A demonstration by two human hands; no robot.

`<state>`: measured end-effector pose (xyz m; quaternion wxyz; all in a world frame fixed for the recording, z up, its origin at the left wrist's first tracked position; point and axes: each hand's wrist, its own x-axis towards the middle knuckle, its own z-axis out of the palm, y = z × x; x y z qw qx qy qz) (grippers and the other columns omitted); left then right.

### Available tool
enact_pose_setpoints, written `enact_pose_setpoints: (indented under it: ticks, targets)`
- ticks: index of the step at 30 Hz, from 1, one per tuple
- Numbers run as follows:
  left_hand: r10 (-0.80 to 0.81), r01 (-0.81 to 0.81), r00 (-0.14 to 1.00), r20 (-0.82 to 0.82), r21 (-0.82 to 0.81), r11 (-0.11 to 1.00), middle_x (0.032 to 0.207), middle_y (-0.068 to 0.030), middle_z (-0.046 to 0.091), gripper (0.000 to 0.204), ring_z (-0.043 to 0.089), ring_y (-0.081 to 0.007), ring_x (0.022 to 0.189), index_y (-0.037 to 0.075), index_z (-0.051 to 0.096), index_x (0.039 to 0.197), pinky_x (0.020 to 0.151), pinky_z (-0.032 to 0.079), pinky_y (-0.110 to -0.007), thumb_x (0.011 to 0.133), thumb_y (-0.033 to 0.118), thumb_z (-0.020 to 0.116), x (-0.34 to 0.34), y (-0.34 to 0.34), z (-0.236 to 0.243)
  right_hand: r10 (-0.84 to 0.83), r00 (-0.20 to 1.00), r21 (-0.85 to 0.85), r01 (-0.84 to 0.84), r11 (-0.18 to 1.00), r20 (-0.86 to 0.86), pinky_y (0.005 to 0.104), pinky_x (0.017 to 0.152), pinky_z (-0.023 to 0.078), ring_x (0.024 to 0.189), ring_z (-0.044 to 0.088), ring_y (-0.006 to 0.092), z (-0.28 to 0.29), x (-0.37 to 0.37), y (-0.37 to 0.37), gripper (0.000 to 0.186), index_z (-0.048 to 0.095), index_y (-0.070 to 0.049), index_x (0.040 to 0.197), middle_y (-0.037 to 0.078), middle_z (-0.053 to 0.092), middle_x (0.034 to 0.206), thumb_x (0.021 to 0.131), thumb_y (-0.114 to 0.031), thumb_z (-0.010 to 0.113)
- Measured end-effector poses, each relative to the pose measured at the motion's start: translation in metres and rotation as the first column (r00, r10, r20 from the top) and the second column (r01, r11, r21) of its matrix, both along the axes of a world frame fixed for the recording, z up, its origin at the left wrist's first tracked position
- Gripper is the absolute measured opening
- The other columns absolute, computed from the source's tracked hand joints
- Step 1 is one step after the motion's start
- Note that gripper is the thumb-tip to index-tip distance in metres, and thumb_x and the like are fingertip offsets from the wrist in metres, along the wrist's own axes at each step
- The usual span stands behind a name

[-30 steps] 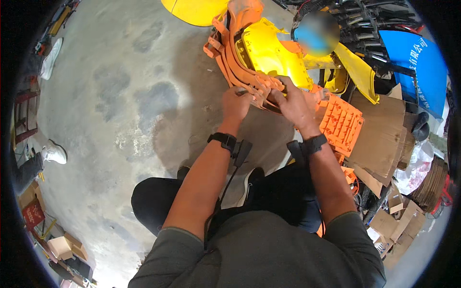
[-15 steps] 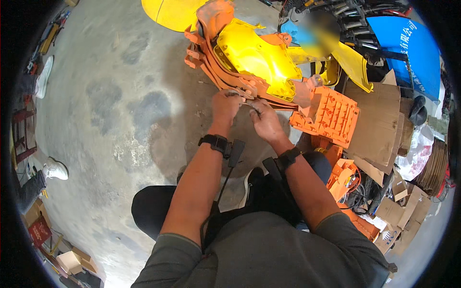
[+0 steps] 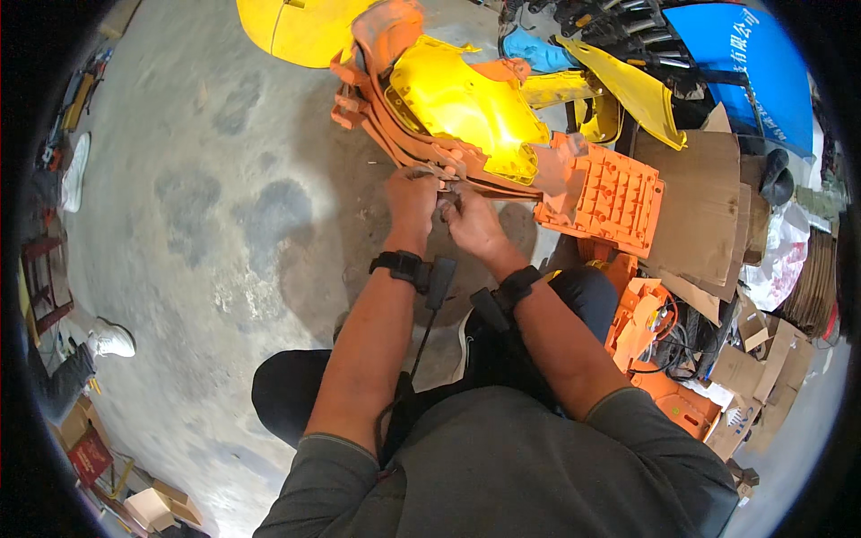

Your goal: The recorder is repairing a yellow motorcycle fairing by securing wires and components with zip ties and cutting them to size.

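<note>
An orange robot-like or machine frame piece (image 3: 430,143), long and curved, lies ahead of me with a yellow shell (image 3: 466,99) resting in it. At its near edge my left hand (image 3: 413,208) is closed, thumb and fingers pinched against the frame. My right hand (image 3: 475,222) is closed close beside it, fingertips almost meeting the left ones. Whatever small part lies between the fingertips is too small to make out. An orange ribbed panel (image 3: 614,197) adjoins the frame's right end. Both wrists wear black straps.
A yellow rounded panel (image 3: 296,31) lies at the far left. On the right are a cardboard sheet (image 3: 695,211), more orange parts (image 3: 641,314), a blue sign board (image 3: 744,72) and opened boxes (image 3: 762,368). Another person's white shoe (image 3: 111,339) shows at left.
My right hand has moved in closer to the left, its fingers more closed. The whole view has shifted slightly, and the left hand stays at the frame's edge.
</note>
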<state>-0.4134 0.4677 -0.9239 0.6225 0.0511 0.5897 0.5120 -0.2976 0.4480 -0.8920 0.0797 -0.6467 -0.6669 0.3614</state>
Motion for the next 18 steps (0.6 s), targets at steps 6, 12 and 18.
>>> enact_pose_setpoints:
  ticks: [6, 12, 18]
  targets:
    - [-0.002, 0.006, 0.998, 0.055, -0.069, 0.998, 0.074, -0.0063, 0.060, 0.007, 0.053, -0.0127, 0.062, -0.006, 0.063, 0.083, 0.054, 0.042, -0.031, 0.079, -0.002, 0.061, 0.008, -0.001, 0.004, -0.471, 0.796, -0.308, 0.372, 0.876, -0.380, 0.0334, 0.059, 0.049, 0.068, 0.061, 0.0195, 0.000, -0.003, 0.005, 0.024, 0.055, -0.002, 0.100, 0.008, 0.061, 0.078, 0.095, -0.026, 0.058]
    - [-0.091, 0.093, 0.995, 0.047, -0.040, 0.995, 0.076, -0.0058, 0.060, 0.007, 0.054, -0.0132, 0.060, -0.002, 0.064, 0.088, 0.049, 0.043, -0.028, 0.084, 0.001, 0.058, 0.009, -0.003, -0.007, -0.545, 0.673, -0.315, 0.445, 0.839, -0.500, 0.0277, 0.053, 0.046, 0.063, 0.056, 0.0114, -0.014, -0.004, 0.001, 0.020, 0.057, -0.007, 0.096, 0.003, 0.060, 0.079, 0.097, -0.026, 0.058]
    - [-0.094, 0.093, 0.995, 0.028, 0.034, 0.995, 0.080, -0.0075, 0.063, 0.015, 0.056, -0.0132, 0.067, -0.007, 0.066, 0.091, 0.058, 0.045, -0.030, 0.084, 0.004, 0.059, 0.005, -0.002, -0.008, -0.520, 0.676, -0.293, 0.430, 0.854, -0.523, 0.0280, 0.055, 0.047, 0.064, 0.057, 0.0120, -0.011, -0.004, -0.001, 0.015, 0.059, -0.006, 0.100, 0.003, 0.062, 0.082, 0.097, -0.021, 0.058]
